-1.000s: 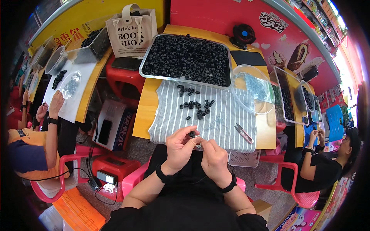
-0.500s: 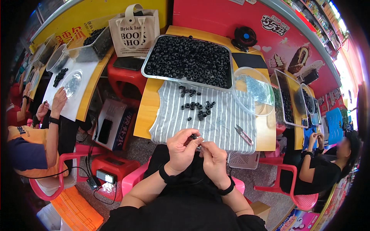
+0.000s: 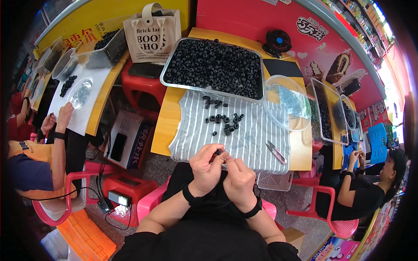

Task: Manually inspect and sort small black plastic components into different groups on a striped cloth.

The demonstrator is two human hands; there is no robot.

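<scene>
My left hand [image 3: 205, 168] is closed, with a small black ring-shaped part [image 3: 217, 152] between its thumb and fingers. Against it, my right hand [image 3: 240, 179] pinches at the same spot; what its fingertips hold is too small to make out. Both hands are just off the near edge of a grey-and-white striped cloth [image 3: 191, 143]. Beyond them on the cloth lie several loose black parts [image 3: 226, 126] in small clusters. To the right rests a pair of thread snips [image 3: 276, 152] with a pinkish handle.
A metal tray [image 3: 162, 78] heaped with black parts stands at the back of the table. Beside it sits a round clear plastic bowl [image 3: 272, 126] of small bluish clear pieces. A black fan [image 3: 278, 41] is behind. Co-workers sit left and right, near pink chairs [image 3: 324, 189].
My hands have shifted slightly, and the right fingers now press closer to the left fingertips. The loose parts on the cloth have not moved.
</scene>
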